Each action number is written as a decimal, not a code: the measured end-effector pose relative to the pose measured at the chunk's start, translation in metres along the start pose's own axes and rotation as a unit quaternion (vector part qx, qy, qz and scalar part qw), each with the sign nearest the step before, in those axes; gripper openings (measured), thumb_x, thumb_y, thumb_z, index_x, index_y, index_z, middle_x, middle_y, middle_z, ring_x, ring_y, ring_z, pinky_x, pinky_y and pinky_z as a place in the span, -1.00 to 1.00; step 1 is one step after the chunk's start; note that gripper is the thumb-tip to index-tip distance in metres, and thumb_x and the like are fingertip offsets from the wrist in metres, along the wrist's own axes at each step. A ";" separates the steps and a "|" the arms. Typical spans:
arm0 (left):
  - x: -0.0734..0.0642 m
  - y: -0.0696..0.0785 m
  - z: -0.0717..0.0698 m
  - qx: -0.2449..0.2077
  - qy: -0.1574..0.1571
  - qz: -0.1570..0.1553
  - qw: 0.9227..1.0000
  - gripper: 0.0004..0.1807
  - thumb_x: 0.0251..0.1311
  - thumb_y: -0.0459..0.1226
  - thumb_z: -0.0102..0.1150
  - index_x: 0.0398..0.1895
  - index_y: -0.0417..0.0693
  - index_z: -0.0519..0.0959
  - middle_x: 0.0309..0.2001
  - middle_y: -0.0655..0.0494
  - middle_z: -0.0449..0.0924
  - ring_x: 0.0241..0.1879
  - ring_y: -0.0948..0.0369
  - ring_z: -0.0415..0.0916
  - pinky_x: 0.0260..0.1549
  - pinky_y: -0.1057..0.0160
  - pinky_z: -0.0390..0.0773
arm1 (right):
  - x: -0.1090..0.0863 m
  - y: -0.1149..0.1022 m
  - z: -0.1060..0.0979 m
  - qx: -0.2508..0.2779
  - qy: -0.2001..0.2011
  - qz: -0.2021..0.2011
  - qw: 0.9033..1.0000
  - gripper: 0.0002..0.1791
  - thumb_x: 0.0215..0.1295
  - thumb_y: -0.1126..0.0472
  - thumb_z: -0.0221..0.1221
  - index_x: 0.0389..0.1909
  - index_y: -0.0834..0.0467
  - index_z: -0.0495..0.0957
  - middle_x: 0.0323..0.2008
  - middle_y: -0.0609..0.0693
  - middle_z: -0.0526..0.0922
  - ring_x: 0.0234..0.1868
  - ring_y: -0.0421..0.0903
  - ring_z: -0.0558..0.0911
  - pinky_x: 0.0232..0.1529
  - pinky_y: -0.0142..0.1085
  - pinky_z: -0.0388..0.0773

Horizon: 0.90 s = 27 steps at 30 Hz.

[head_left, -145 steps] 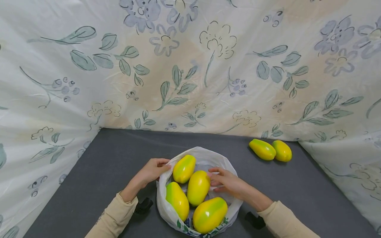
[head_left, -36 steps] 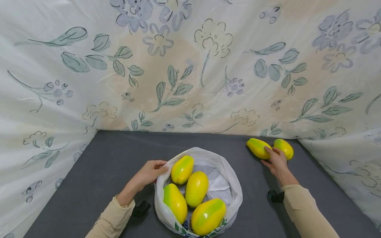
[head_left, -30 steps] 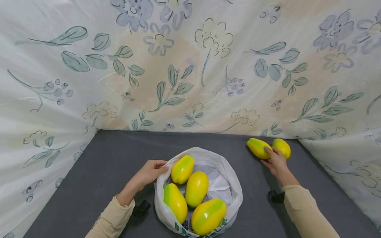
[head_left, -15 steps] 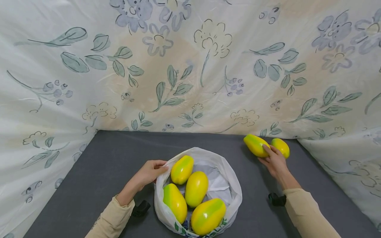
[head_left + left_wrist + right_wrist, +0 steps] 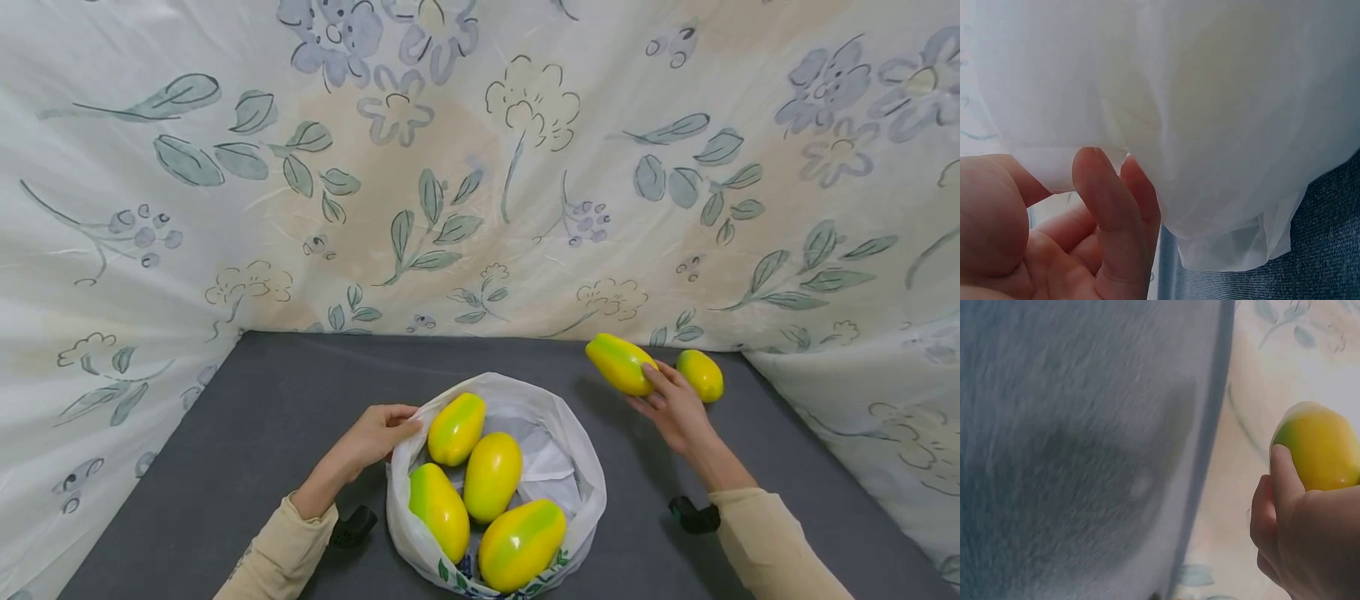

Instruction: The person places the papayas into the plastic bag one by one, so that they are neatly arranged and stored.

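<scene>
My right hand [image 5: 678, 414] grips a yellow-green papaya [image 5: 620, 364], held up off the dark tabletop; the right wrist view shows fingers around the same papaya [image 5: 1319, 447]. My left hand [image 5: 377, 437] pinches the left rim of a white bag [image 5: 592, 467] that stands with its mouth wide. In the left wrist view, thumb and fingers of the left hand [image 5: 1107, 219] hold the thin, whitish bag wall [image 5: 1229, 125]. Several papayas lie inside the bag, among them one papaya [image 5: 493, 477] in the middle and another papaya [image 5: 522, 546] at the front.
One more papaya [image 5: 700, 375] lies at the back right of the dark grey tabletop [image 5: 247, 467]. Floral cloth [image 5: 465, 167] hangs behind and along both sides. A black wrist device [image 5: 693, 515] sits below the right wrist.
My right hand has left the bag, reached to the back right, taken hold of a papaya and raised it leftward. The other papaya stayed behind. My left hand has kept its hold on the rim.
</scene>
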<state>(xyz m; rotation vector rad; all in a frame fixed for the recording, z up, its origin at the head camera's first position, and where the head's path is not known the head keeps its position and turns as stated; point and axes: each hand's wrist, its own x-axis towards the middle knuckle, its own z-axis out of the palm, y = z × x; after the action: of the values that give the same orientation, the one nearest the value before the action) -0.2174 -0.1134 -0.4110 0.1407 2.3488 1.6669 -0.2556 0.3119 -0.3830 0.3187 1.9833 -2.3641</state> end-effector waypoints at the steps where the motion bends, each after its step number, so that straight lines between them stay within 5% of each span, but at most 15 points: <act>1: 0.000 0.000 0.000 0.000 0.000 0.000 1.000 -0.63 0.34 -0.28 0.09 0.15 -0.26 0.50 -0.14 0.00 0.61 -0.35 0.16 0.55 -0.42 0.19 0.59 | -0.003 -0.001 0.003 -0.004 -0.003 0.000 1.000 -0.05 0.33 -0.09 0.10 0.51 0.11 -0.26 0.34 0.09 0.02 0.13 -0.05 0.39 0.18 -0.13 0.33; 7: -0.001 0.000 0.000 0.001 -0.001 0.002 1.000 -0.63 0.34 -0.28 0.09 0.14 -0.26 0.50 -0.15 0.00 0.61 -0.35 0.16 0.55 -0.42 0.19 0.60 | -0.018 -0.001 0.018 -0.023 -0.046 -0.017 0.999 -0.11 0.36 -0.08 0.08 0.49 0.16 -0.19 0.21 0.03 0.14 -0.04 -0.18 0.52 0.06 -0.21 0.47; 27: -0.001 0.000 0.000 0.001 0.004 0.004 1.000 -0.66 0.34 -0.29 0.09 0.13 -0.25 0.52 -0.20 0.03 0.61 -0.38 0.17 0.54 -0.45 0.21 0.59 | -0.052 0.003 0.062 -0.049 -0.161 -0.031 0.985 -0.34 0.46 0.07 0.01 0.40 0.24 -0.03 0.24 0.17 0.14 0.01 -0.03 0.51 0.08 -0.11 0.45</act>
<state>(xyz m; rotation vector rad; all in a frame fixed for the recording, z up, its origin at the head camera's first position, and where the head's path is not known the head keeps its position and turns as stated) -0.2163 -0.1139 -0.4103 0.1461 2.3587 1.6713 -0.2123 0.2459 -0.3665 -0.1248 1.9682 -2.1730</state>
